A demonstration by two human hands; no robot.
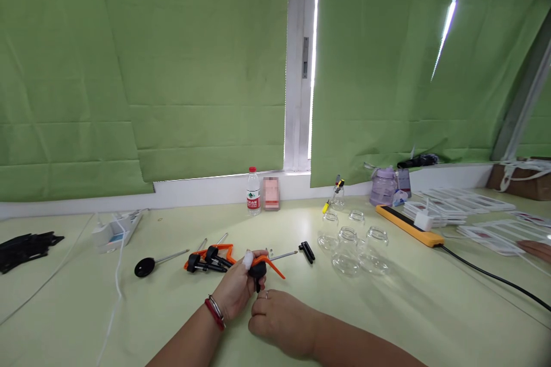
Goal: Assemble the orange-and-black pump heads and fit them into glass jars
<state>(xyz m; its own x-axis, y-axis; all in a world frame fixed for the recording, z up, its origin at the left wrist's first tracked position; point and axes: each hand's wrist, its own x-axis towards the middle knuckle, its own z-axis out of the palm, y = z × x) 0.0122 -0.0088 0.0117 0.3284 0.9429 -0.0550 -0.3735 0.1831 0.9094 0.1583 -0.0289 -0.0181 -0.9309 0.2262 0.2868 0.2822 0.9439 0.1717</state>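
Note:
My left hand is closed round an orange and black piece, whose metal rod points right and orange arm slants down to the right. Just below it, my right hand has its fingers curled at the lower black end of that piece; what lies between its fingertips is hidden. Similar orange and black pieces lie to the left of my left hand. Farther left rests a black disc with a metal rod. Several small black parts lie to the right of the held piece.
Several clear glass jars stand at right, before an orange power strip. A water bottle and a phone stand at the back. White cables and black items lie left. Another person's hand is at the right edge.

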